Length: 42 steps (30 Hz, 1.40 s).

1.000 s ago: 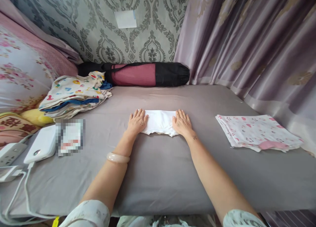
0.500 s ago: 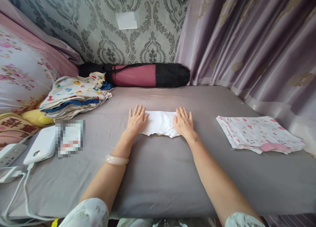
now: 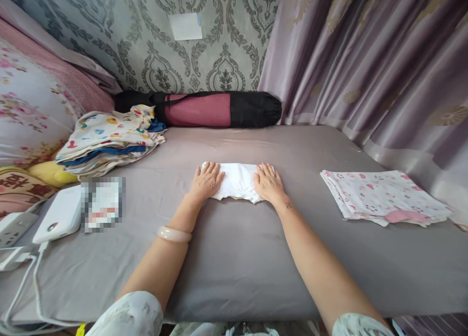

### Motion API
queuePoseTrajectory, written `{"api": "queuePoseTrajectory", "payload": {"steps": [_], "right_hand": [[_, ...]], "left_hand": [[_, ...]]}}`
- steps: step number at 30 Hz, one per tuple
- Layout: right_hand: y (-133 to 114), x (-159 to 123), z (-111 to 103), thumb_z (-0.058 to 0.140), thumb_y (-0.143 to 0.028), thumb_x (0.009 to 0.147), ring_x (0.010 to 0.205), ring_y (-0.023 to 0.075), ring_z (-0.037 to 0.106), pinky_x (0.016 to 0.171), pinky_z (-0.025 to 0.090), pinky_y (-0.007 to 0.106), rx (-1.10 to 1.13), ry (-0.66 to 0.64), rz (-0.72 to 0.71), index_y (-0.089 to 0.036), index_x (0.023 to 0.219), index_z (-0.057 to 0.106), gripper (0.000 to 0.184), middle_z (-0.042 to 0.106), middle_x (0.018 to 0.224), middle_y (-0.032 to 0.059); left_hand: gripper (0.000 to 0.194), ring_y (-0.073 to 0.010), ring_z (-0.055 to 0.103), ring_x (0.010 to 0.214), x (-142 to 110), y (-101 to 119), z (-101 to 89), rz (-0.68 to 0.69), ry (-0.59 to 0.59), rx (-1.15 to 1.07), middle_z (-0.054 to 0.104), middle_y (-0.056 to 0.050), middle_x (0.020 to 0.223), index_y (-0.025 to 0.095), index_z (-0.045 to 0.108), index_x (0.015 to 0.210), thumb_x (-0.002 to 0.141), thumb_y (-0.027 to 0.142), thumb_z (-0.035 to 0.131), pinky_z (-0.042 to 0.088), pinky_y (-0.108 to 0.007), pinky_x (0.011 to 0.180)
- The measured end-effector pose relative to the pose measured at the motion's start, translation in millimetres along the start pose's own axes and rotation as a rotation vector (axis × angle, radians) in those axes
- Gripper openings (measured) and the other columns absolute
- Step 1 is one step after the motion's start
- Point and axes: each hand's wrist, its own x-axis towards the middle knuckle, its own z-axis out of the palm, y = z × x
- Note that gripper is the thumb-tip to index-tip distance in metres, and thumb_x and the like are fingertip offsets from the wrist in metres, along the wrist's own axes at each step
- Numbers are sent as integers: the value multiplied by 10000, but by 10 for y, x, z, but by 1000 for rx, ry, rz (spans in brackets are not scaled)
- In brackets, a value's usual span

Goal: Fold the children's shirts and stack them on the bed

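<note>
Since the earlier frame, the left hand point(image 3: 207, 181) and the right hand point(image 3: 269, 182) have drawn slightly inward over the ends of the folded white cloth point(image 3: 238, 181), and their spread fingers have come closer together. I have the cloth at the centre of the frame, lying flat on the grey sheet point(image 3: 237, 263), its near edge uneven. Both grips are released: I see each palm laid down on its own end of the cloth, fingers extended and curled around nothing. A pale bangle point(image 3: 174, 234) circles the left forearm.

At upper left I make out a stack of folded clothes point(image 3: 109, 136), coloured shapes printed on its top piece, just in front of a black and dark pink roll bag point(image 3: 197, 109). At middle right lies a folded pink-and-white fabric point(image 3: 383, 197), well apart from the right hand. Toward lower left I see a white device point(image 3: 60, 214) with a cable plugged in, right beside a pixelated item point(image 3: 104, 204) that I cannot identify.
</note>
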Motion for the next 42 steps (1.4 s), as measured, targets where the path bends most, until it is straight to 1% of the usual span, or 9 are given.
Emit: {"api": "queuePoseTrajectory", "payload": {"steps": [6, 11, 14, 18, 28, 31, 35, 39, 42], "right_hand": [[-4, -4, -15, 231, -349, 999, 1437, 265, 236, 1151, 185, 483, -2, 18, -7, -136, 1460, 392, 534, 317, 1549, 118], [-94, -18, -64, 216, -332, 1001, 1442, 260, 225, 1158, 150, 495, 12, 143, -45, -113, 1462, 382, 537, 316, 1547, 133], [-150, -32, -40, 222, -330, 1000, 1438, 255, 237, 1158, 163, 471, 26, 133, -66, -112, 1453, 397, 533, 335, 1539, 130], [-170, -41, 27, 245, -334, 996, 1427, 264, 262, 1156, 168, 470, 21, 82, -50, -102, 1429, 432, 526, 381, 1514, 137], [-160, -31, 32, 248, -334, 997, 1426, 255, 263, 1153, 162, 460, 15, 79, -42, -116, 1428, 432, 517, 383, 1514, 129], [-204, -50, -11, 241, -321, 996, 1425, 262, 265, 1157, 143, 475, 24, 118, -61, -93, 1425, 431, 521, 385, 1510, 146], [-304, -80, -48, 227, -293, 994, 1444, 242, 219, 1168, 115, 458, 61, 161, -125, -98, 1443, 405, 521, 342, 1536, 130], [-359, -86, 2, 256, -281, 985, 1435, 240, 243, 1163, 148, 437, 85, 91, -128, -106, 1441, 407, 512, 361, 1527, 127], [-361, -73, 50, 261, -289, 985, 1434, 246, 244, 1162, 153, 441, 89, 83, -119, -104, 1444, 401, 514, 360, 1527, 130]], "left_hand": [[568, -295, 266, 1433, -7, 13, -1, 0, 38, -5, 370, -120, 1522, 139, 396, 1444, 1000, 443, 215, 208, -555, 1144], [570, -274, 241, 1445, -36, 157, -55, 52, 150, 21, 356, -133, 1527, 122, 381, 1449, 1003, 435, 213, 143, -531, 1170], [573, -271, 233, 1448, -58, 253, -62, 118, 83, 8, 355, -130, 1529, 125, 360, 1461, 1003, 438, 216, 154, -511, 1171], [582, -281, 227, 1449, -64, 290, -35, 115, -30, -33, 330, -122, 1542, 139, 327, 1478, 1000, 454, 224, 186, -515, 1158], [592, -282, 223, 1450, -54, 261, -11, 119, -12, -18, 332, -130, 1540, 126, 320, 1481, 1001, 458, 222, 183, -514, 1161], [580, -285, 233, 1447, -79, 321, -48, 125, 16, -7, 331, -142, 1538, 110, 344, 1466, 1004, 435, 211, 188, -524, 1159], [543, -253, 215, 1455, -97, 453, -30, 177, 103, -14, 319, -122, 1547, 133, 365, 1459, 1009, 380, 188, 151, -493, 1179], [527, -264, 229, 1450, -90, 526, 50, 207, 52, -31, 341, -120, 1536, 134, 367, 1462, 1001, 347, 228, 157, -492, 1179], [523, -267, 234, 1448, -87, 529, 80, 208, 46, -34, 351, -112, 1532, 153, 359, 1469, 997, 348, 245, 159, -499, 1177]]}}
